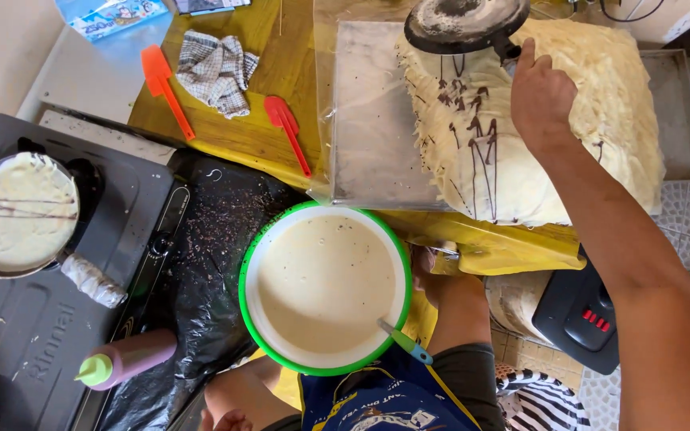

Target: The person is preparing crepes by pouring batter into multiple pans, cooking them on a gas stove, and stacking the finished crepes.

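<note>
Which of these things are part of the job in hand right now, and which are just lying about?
In use:
right hand gripping an upturned pan
crepe stack on the tray
batter bowl
crepe cooking in the stove pan
squeeze bottle

Lying about:
orange spatula
red spatula
checked cloth

The left hand is not visible.

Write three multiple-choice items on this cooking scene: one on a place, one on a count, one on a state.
1. Where does the pan with the marked crepe sit?
A. on the stove
B. on the tray
C. in the bowl

2. How many spatulas lie on the yellow table?
A. one
B. two
C. four

3. What is the state of the green-rimmed bowl?
A. empty
B. overturned
C. filled with batter

Answers: 1 A, the pan rests on the grey stove at left. 2 B, one orange and one red. 3 C, pale batter covers its inside.
</note>
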